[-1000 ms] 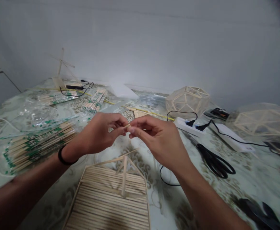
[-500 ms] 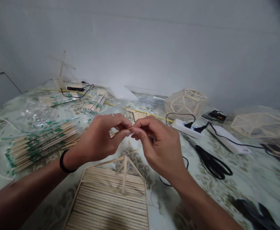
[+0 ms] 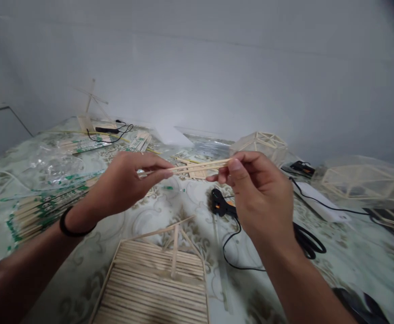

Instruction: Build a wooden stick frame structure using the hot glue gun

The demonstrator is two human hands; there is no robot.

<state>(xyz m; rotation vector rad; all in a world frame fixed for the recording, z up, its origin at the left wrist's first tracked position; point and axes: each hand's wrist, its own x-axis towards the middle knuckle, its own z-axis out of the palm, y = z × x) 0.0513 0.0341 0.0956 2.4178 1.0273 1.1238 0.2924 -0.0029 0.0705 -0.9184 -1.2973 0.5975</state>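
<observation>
Thin wooden sticks [image 3: 200, 167] stretch between my two hands above the table. My left hand [image 3: 125, 182], with a black band at the wrist, pinches their left end between thumb and fingers. At the other end, my right hand [image 3: 255, 193] grips the sticks with thumb and forefinger. Below lies a panel of wooden sticks [image 3: 152, 288] set side by side, with a small upright post [image 3: 175, 252] and slanted sticks at its far edge. Just left of my right hand is a black glue gun [image 3: 219, 202], partly hidden by it.
Packs of chopsticks [image 3: 44, 209] and crumpled plastic [image 3: 53, 157] lie at left. A stick frame [image 3: 90, 103] stands at the back left. Covered stick frames [image 3: 362, 177], a white power strip [image 3: 320, 202] and black-handled scissors [image 3: 310, 243] are at right. Cords cross the table.
My hands have moved apart, the right one to the right and the left one to the left. The sticks now show lengthwise between them, and the glue gun has come into view.
</observation>
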